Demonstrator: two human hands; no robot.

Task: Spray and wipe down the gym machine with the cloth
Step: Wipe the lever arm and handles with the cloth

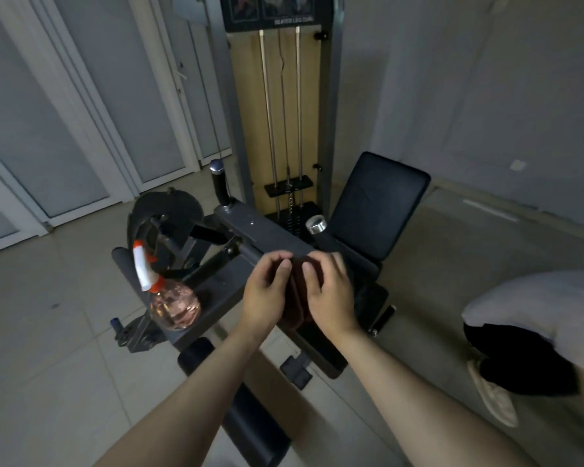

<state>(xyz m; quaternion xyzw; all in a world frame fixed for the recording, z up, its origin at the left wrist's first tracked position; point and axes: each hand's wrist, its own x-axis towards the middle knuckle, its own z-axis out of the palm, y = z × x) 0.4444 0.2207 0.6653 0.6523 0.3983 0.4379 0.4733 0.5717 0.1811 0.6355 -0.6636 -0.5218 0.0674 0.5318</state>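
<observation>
A dark red cloth [295,298] hangs folded between my two hands above the grey frame [267,230] of the seated leg curl machine. My left hand [267,291] grips its left side with curled fingers. My right hand [331,294] pinches its right side, thumb on the cloth. A clear spray bottle [174,305] with pinkish liquid and a white and orange trigger head stands upright on the machine's flat grey plate, to the left of my hands. Neither hand touches the bottle.
The black padded seat back [378,203] stands behind my hands, and the weight stack tower [284,112] rises further back. Two black handles with chrome caps [316,225] stick up from the frame. A person's leg and white shoe [493,396] are at the right. Glass doors line the left wall.
</observation>
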